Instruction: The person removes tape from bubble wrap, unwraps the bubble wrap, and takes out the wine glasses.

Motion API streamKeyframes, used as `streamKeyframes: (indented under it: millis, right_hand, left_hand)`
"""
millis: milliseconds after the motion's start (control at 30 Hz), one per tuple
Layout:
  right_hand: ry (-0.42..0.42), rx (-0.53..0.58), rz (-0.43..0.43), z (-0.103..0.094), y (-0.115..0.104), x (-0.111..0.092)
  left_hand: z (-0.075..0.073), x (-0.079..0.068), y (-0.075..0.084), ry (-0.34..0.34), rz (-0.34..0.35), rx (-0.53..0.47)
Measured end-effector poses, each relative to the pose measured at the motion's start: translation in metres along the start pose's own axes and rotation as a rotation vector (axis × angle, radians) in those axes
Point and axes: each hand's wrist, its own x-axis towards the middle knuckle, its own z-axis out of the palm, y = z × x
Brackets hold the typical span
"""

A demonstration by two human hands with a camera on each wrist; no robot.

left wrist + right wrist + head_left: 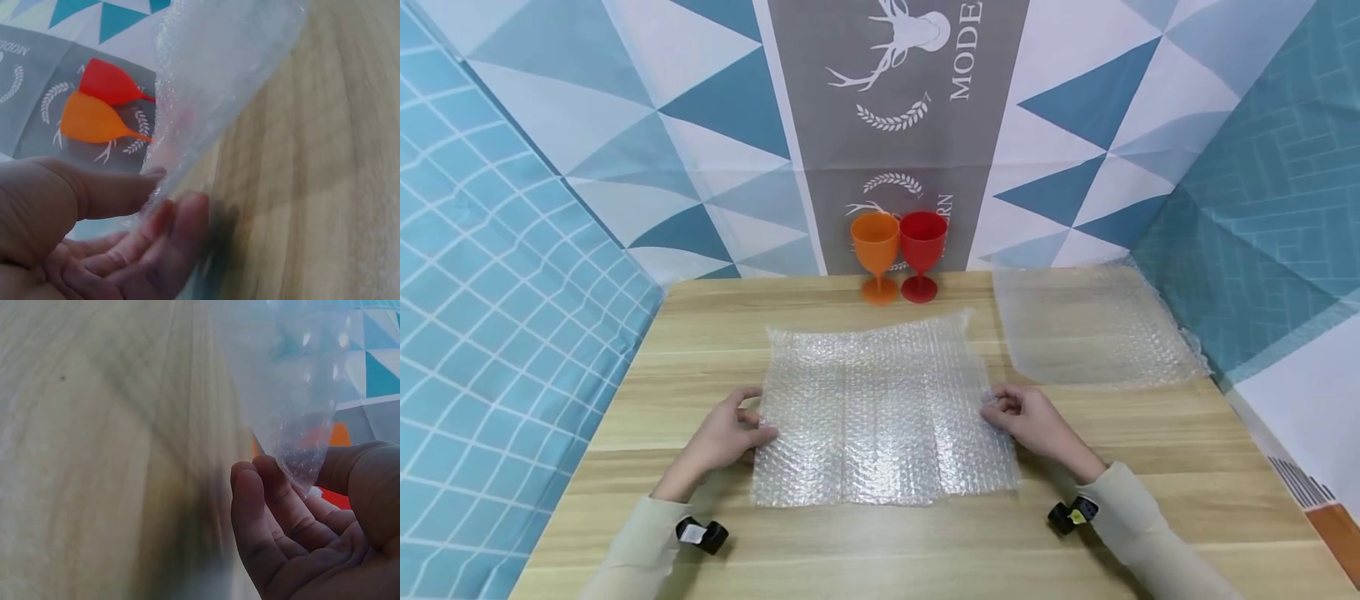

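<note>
A clear sheet of bubble wrap [887, 417] spreads between both hands over the middle of the table. My left hand [730, 435] pinches its left edge between thumb and fingers; the left wrist view shows the wrap [219, 69] rising from that pinch. On the opposite edge, my right hand [1026, 417] pinches the sheet with thumb and fingertips. In the right wrist view the wrap [281, 381] slants up from the fingers, above the wood. Behind the sheet, an orange goblet [876, 242] and a red goblet [922, 242] stand upright side by side.
A second bubble wrap sheet [1086, 329] lies at the table's back right. The wooden table [880, 546] meets a patterned cloth backdrop [715, 125] behind the goblets, with blue cloth [497, 275] along the left side.
</note>
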Motion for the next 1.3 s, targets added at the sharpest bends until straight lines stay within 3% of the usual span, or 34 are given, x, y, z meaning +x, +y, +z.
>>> streamKeyframes:
  millis: [300,633,1100,1300]
  right_hand:
    - [-0.028,0.047,0.000,-0.027,-0.020,-0.001]
    - [0.001,0.013,-0.011,-0.058,-0.034,0.002]
    - [0.099,-0.024,0.030,-0.083,-0.014,0.004]
    - [0.119,-0.031,0.037,-0.089,-0.007,0.003]
  left_hand:
    - [-0.007,0.005,0.008,0.003,0.040,-0.105]
    - [-0.006,0.014,0.023,0.017,0.087,-0.090]
    - [0.012,0.025,0.046,-0.023,0.152,-0.055]
    - [0.019,0.029,0.049,-0.022,0.170,-0.010]
